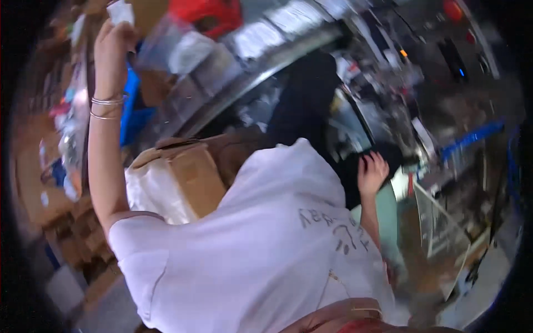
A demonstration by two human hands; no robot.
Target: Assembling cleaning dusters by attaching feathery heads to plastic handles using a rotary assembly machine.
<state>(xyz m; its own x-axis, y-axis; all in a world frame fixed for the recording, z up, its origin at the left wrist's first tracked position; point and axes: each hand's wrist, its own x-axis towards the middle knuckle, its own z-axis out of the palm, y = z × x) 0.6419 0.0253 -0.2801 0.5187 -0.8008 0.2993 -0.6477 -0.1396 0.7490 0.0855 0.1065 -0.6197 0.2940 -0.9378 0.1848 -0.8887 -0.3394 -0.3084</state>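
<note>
White shirt (250, 261) nearest, covering much of the lower middle, its lower edge cut off by the frame. Right hand (373, 173) just past it, resting by the dark trousers (305, 94), fingers loosely curled, nothing visible in it; palm hidden. Carton (197, 180) and white plastic (155, 186) fill the space between torso and left arm; carton's far side partly hidden. Left hand (112, 53) farther out, raised, bangles on wrist, pinching a white slip (122, 12) at the top left; exact grip blurred, slip's type unclear. Blue thing (130, 100) just beside that wrist, shape hard to tell. Beyond, a long metal edge (250, 83) runs diagonally, red thing (208, 12) past it, cut off at top. Strip of brown floor (412, 244) shows at right, beside a white frame (438, 222). Far right clutter smeared, fisheye rim black.
</note>
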